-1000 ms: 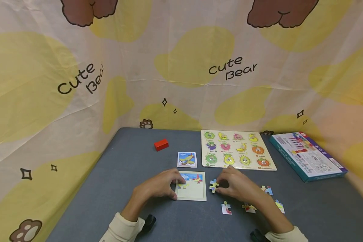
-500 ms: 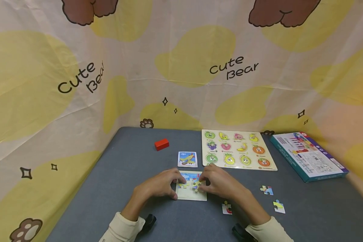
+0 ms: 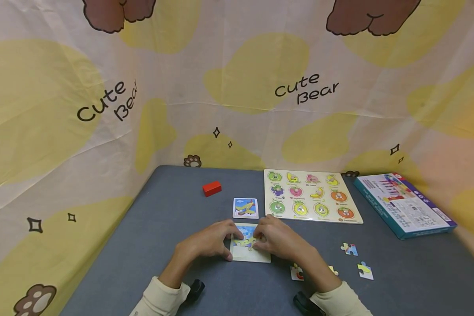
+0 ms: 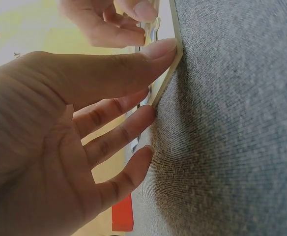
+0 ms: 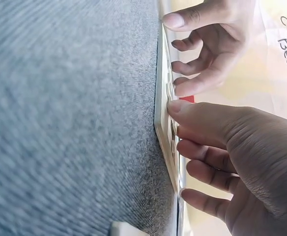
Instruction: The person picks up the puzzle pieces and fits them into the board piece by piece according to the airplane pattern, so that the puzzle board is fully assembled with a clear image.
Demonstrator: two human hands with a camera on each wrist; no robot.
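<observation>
My left hand [image 3: 210, 239] holds the small puzzle tray [image 3: 244, 254] by its left side, thumb at the near corner and fingers along the side. In the left wrist view the thumb lies on the tray's pale edge. My right hand [image 3: 281, 237] pinches a jigsaw piece [image 3: 250, 245] low over the tray's middle, partly hidden by the fingers. Blue-sky pieces fill the tray's far row, and its near part shows bare wood. Loose jigsaw pieces [image 3: 365, 271] lie to the right, one partly behind the right forearm.
A picture card with a yellow plane [image 3: 245, 208] lies just beyond the tray. Behind the right hand is a fruit board [image 3: 314, 195], with a flat teal-sided box [image 3: 404, 204] beside it. A red block [image 3: 212, 188] sits at the back left.
My right hand has carried the jigsaw piece leftward from beside the tray to over its middle. The left hand has stayed at the tray's left side.
</observation>
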